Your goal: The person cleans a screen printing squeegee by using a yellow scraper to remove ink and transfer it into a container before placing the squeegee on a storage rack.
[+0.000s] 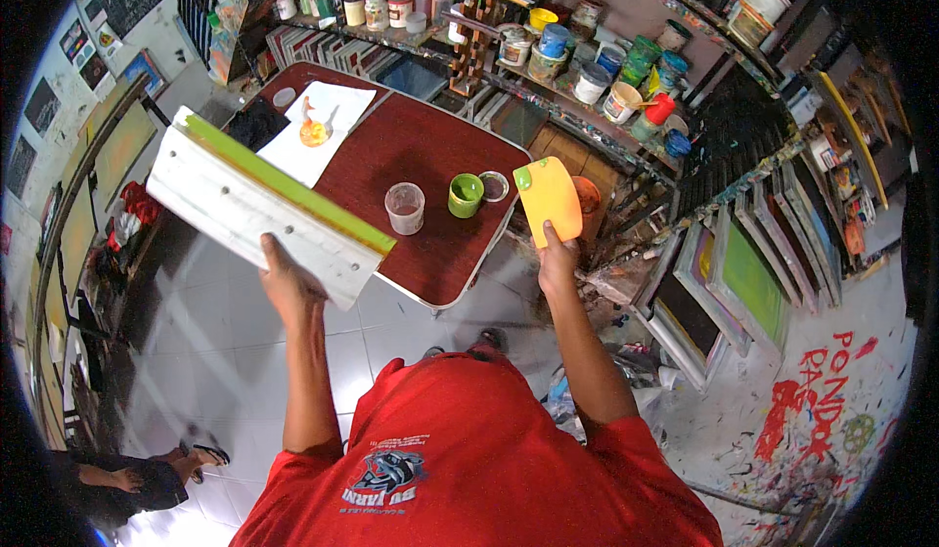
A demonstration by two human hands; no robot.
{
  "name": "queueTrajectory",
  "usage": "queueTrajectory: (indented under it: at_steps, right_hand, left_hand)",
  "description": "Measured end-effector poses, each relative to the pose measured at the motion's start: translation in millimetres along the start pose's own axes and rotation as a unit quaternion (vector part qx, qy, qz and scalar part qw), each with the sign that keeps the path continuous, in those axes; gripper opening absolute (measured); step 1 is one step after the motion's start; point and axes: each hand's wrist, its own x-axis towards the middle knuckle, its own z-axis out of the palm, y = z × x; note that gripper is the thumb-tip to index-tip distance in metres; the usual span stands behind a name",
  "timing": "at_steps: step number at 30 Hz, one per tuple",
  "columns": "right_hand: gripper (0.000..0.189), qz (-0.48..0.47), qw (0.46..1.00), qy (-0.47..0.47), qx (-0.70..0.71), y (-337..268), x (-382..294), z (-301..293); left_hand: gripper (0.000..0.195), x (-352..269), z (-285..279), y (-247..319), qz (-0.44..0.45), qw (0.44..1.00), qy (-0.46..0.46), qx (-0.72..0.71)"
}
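Note:
My left hand [291, 283] grips a long screen-printing squeegee [257, 206] with a white, riveted holder and a green-coated blade edge. In my right hand [557, 257] is a flat yellow-orange scraper [552, 195], with green ink on its upper left corner. Between my hands, on a dark red table [440, 254], stand a translucent plastic cup [405, 210] and an open jar of green ink [465, 195]. A round lid [494, 186] lies beside the jar. Farther left on the table, a white sheet [345, 114] bears an orange blob or object [314, 132].
Shelves [543, 92] with paint containers stand behind the table. Framed screens [748, 276] lean at the right, near an orange container [585, 199]. A black cloth [257, 123] lies at the table's left end. Another person's legs [172, 474] show at lower left.

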Motion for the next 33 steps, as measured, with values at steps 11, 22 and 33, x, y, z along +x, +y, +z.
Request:
queueTrajectory:
  at_steps: [11, 22, 33]
  right_hand:
    - [0.022, -0.059, 0.963, -0.041, -0.26, 109, 149, -20]
    - [0.022, 0.001, 0.918, -0.067, -0.391, 137, 202, -31]
    - [0.022, -0.088, 0.918, -0.14, -0.361, 163, 214, -50]
  left_hand:
    - [0.065, -39, -106, 36, 0.032, 0.985, 0.121, 0.121]
    - [0.066, -91, -75, 39, 0.006, 0.943, 0.298, 0.146]
    - [0.07, -105, -68, 36, -0.016, 0.935, 0.299, 0.192]
